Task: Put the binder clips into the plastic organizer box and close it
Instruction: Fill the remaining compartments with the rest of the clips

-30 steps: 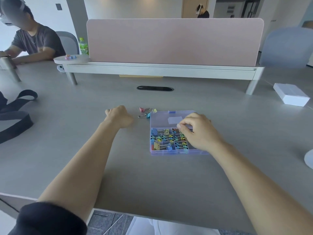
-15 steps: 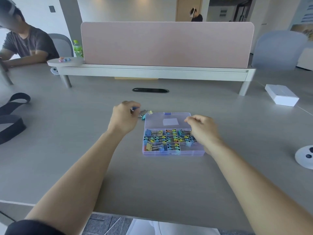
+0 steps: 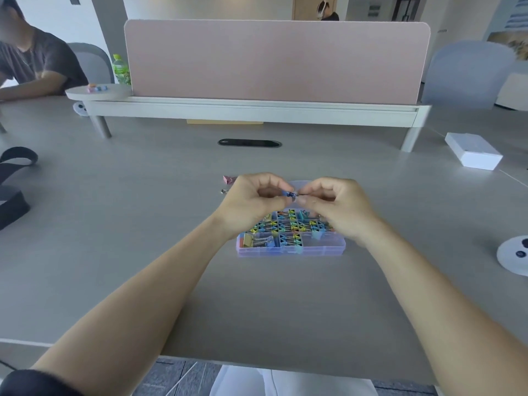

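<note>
Your left hand (image 3: 251,201) and right hand (image 3: 337,207) meet above the far half of the plastic organizer box (image 3: 288,250), fingertips facing each other. Both hands have their fingers curled inward, and the thumb and forefinger of each pinch the same small blue binder clip (image 3: 290,194), which is held in the air between them. How each grip sits on the clip's handles cannot be told; it is too small and partly covered. The box sits on the grey table (image 3: 143,224), directly in front of you, with its translucent lid (image 3: 297,184) lying open on the far side, mostly hidden behind your hands. Its compartments are packed with stored binder clips (image 3: 288,227) in yellow, green, blue and orange, set in rows. A loose pink clip (image 3: 228,179) lies on the table just beyond your left hand, outside the box. A white carton (image 3: 473,151) rests well apart at the right, and a pink divider panel (image 3: 274,61) stands across the far side.
</note>
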`<state>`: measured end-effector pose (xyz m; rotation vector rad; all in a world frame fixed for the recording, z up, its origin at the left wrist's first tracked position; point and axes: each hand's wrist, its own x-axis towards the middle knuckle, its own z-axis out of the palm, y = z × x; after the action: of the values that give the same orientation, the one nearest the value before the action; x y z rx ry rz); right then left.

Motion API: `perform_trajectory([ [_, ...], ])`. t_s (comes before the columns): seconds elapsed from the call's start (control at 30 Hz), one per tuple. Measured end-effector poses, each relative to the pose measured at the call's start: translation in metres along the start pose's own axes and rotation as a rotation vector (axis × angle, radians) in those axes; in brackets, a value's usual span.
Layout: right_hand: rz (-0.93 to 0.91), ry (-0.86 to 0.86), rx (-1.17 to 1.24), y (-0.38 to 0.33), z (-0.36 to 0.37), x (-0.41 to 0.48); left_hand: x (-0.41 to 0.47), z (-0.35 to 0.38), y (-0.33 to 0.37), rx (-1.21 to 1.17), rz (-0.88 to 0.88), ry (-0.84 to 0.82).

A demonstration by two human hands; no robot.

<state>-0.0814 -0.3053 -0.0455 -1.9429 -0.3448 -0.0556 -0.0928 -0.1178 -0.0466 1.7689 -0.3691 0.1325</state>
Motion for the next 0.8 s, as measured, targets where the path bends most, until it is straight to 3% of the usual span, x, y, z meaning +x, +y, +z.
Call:
perform_trajectory([
  [0.17, -0.057, -0.084, -0.017, 0.001, -0.022, -0.001, -0.001, -0.001, -0.003, 0.079, 0.009, -0.113],
  [0.3, -0.108, -0.134, -0.061, 0.004, -0.029, -0.008, 0.001, -0.010, -0.006, 0.245, 0.021, -0.110],
  [0.5, -0.008, -0.258, -0.240, 0.014, -0.034, -0.016, -0.001, -0.019, -0.005, 0.371, 0.036, -0.098],
  [0.7, 0.028, -0.263, -0.257, 0.014, -0.038, -0.018, 0.006, -0.032, -0.014, 0.458, 0.051, 0.123],
  [0.8, 0.021, -0.286, -0.287, 0.012, -0.037, -0.019, 0.008, -0.046, -0.023, 0.655, 0.072, 0.236],
])
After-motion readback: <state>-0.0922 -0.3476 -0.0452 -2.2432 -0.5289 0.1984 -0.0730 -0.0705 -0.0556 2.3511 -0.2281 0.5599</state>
